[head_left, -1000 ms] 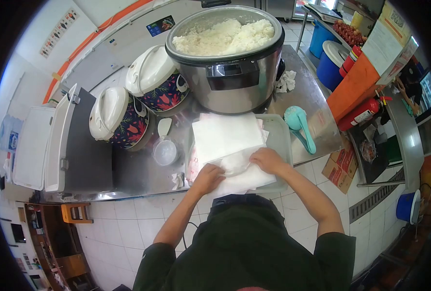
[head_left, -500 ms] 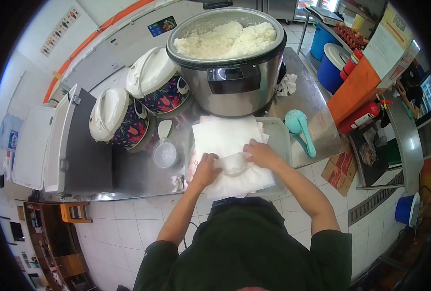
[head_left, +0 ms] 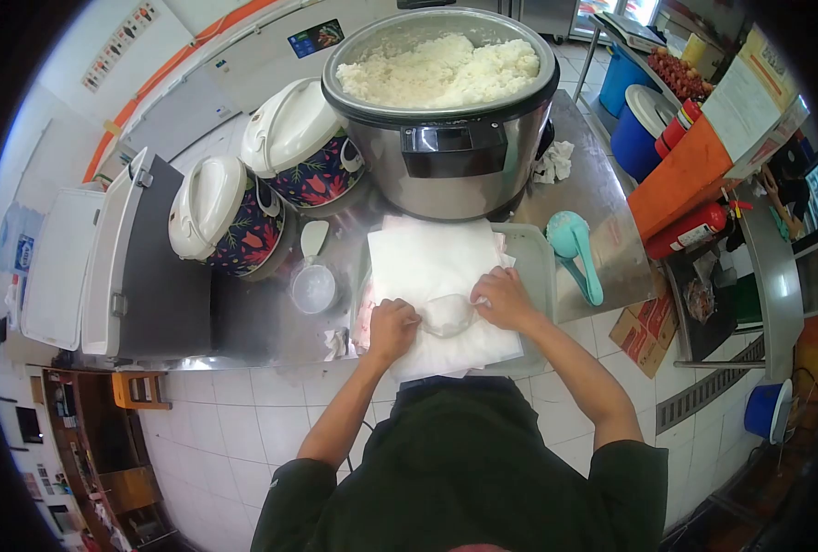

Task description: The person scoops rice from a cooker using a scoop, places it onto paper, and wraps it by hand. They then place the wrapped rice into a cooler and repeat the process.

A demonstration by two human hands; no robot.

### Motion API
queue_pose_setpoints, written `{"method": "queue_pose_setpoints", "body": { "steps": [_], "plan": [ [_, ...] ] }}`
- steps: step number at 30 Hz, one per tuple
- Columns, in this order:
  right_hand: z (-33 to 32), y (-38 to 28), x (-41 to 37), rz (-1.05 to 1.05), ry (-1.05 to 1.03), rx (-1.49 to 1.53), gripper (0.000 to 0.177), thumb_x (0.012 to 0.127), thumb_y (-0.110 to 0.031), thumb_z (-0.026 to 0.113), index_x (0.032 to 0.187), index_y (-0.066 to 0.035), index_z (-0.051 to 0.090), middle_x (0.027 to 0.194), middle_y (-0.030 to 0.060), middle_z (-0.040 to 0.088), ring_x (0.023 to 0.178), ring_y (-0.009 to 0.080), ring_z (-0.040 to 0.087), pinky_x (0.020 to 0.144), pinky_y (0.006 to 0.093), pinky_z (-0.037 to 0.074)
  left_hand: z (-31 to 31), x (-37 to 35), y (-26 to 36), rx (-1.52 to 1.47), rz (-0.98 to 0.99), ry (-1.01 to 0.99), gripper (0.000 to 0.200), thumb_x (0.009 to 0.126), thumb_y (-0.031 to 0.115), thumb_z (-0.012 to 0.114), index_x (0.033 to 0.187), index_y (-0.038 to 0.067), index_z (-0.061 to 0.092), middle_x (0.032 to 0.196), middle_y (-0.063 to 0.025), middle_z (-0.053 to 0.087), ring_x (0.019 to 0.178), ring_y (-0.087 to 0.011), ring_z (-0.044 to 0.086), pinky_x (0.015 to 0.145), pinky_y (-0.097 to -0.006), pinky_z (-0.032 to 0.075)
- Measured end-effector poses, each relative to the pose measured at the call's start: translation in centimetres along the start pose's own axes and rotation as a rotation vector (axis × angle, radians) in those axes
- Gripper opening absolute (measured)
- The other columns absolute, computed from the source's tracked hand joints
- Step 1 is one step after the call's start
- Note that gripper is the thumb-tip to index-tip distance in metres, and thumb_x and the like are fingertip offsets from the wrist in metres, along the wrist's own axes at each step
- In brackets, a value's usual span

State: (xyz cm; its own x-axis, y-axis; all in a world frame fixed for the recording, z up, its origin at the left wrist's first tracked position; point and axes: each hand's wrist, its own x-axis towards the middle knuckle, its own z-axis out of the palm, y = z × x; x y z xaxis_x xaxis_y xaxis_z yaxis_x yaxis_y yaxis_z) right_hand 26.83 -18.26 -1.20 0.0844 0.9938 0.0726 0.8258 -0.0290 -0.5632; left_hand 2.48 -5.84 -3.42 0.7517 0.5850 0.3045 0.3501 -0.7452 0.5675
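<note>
A stack of white paper sheets (head_left: 432, 262) lies in a pale tray (head_left: 535, 267) at the counter's front edge. On the top sheet sits a small rounded bundle (head_left: 446, 315) wrapped in the paper. My left hand (head_left: 392, 328) presses its left side with fingers closed on the paper. My right hand (head_left: 504, 296) grips the paper at its right side. Just beyond the tray stands a big steel rice cooker (head_left: 446, 152), lid off and full of white rice (head_left: 441, 69).
Two closed floral rice cookers (head_left: 294, 147) (head_left: 225, 216) stand left, with a small lidded plastic cup (head_left: 314, 288) in front. A teal rice scoop (head_left: 575, 248) lies right of the tray. A white cooler box (head_left: 119, 262) sits far left. The steel counter (head_left: 602, 198) ends right.
Both hands have drawn together and folded the top sheet over into a tight rounded bundle. The right hand has slid left along the sheet.
</note>
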Motion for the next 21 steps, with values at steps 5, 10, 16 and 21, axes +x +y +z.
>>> {"method": "queue_pose_setpoints", "body": {
  "steps": [5, 10, 16, 21],
  "plan": [
    [1.1, 0.6, -0.2, -0.142, 0.085, 0.013, 0.009, 0.068, -0.010, 0.065, 0.075, -0.014, 0.063, 0.084, 0.0024, 0.061, 0.099, 0.0227, 0.053, 0.104, 0.0429, 0.029, 0.3, -0.6, 0.2, 0.026, 0.087, 0.039, 0.016, 0.062, 0.000, 0.068, 0.074, 0.009, 0.063, 0.083, -0.0058, 0.060, 0.077, -0.0298, 0.056, 0.068, -0.0411, 0.043],
    [2.4, 1.3, -1.1, -0.233, 0.135, 0.034, 0.007, 0.069, -0.010, 0.065, 0.074, -0.014, 0.062, 0.084, 0.0028, 0.059, 0.101, 0.0234, 0.052, 0.104, 0.0430, 0.031, 0.6, -1.5, 0.4, 0.054, 0.138, -0.001, 0.016, 0.066, 0.002, 0.067, 0.079, 0.010, 0.063, 0.086, -0.0032, 0.060, 0.081, -0.0260, 0.057, 0.070, -0.0393, 0.043],
    [1.7, 1.3, -2.3, -0.237, 0.154, 0.003, 0.007, 0.069, -0.012, 0.066, 0.074, -0.013, 0.062, 0.086, 0.0027, 0.059, 0.100, 0.0225, 0.052, 0.104, 0.0449, 0.031, 0.4, -1.9, 0.4, 0.054, 0.172, -0.056, 0.018, 0.067, 0.002, 0.067, 0.083, 0.011, 0.064, 0.090, -0.0041, 0.059, 0.083, -0.0258, 0.058, 0.073, -0.0383, 0.046],
    [2.3, 1.1, -3.2, -0.130, 0.146, 0.018, 0.011, 0.069, -0.013, 0.067, 0.079, -0.015, 0.065, 0.087, 0.0015, 0.059, 0.100, 0.0215, 0.052, 0.105, 0.0469, 0.031, 0.8, -2.4, 0.0, -0.002, 0.172, -0.043, 0.021, 0.067, 0.002, 0.070, 0.085, 0.010, 0.063, 0.092, -0.0052, 0.060, 0.083, -0.0257, 0.058, 0.074, -0.0391, 0.047]
  ]
}}
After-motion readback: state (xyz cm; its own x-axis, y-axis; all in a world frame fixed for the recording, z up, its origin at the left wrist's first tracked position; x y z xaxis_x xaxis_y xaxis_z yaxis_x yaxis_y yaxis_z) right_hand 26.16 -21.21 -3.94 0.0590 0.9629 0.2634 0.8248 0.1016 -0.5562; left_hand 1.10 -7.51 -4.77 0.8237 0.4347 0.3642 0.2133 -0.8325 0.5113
